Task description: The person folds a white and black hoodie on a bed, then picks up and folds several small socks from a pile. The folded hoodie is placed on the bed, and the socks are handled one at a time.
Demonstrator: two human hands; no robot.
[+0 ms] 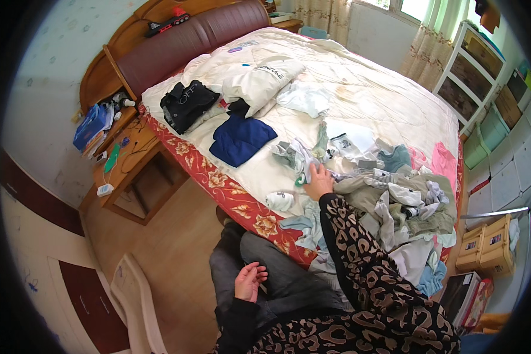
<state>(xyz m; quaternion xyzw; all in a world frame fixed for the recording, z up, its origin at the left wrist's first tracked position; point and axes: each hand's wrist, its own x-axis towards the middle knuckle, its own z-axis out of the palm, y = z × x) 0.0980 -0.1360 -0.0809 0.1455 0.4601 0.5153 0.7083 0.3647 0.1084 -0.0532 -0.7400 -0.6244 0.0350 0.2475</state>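
Note:
My right hand (319, 180) reaches over the near side of the bed. Its fingertips touch pale garments (302, 157) at the left edge of a loose heap; whether they grip the cloth is not clear. My left hand (248, 281) hovers above my lap with fingers loosely curled and nothing in it. Close to the right hand, on its left, lies a white bundled piece of cloth (279, 200). Olive-grey garments (433, 212) and small white pieces crowd the heap on the right. A folded navy garment (241, 139) rests farther left on the cream quilt (358, 79).
Beyond the navy garment are a folded black garment (188, 106) and a white printed garment (270, 79). A wooden bedside table (137, 177) with cables stands left. Storage boxes (486, 248) line the right side. A long cream plastic piece (135, 301) is on the left floor.

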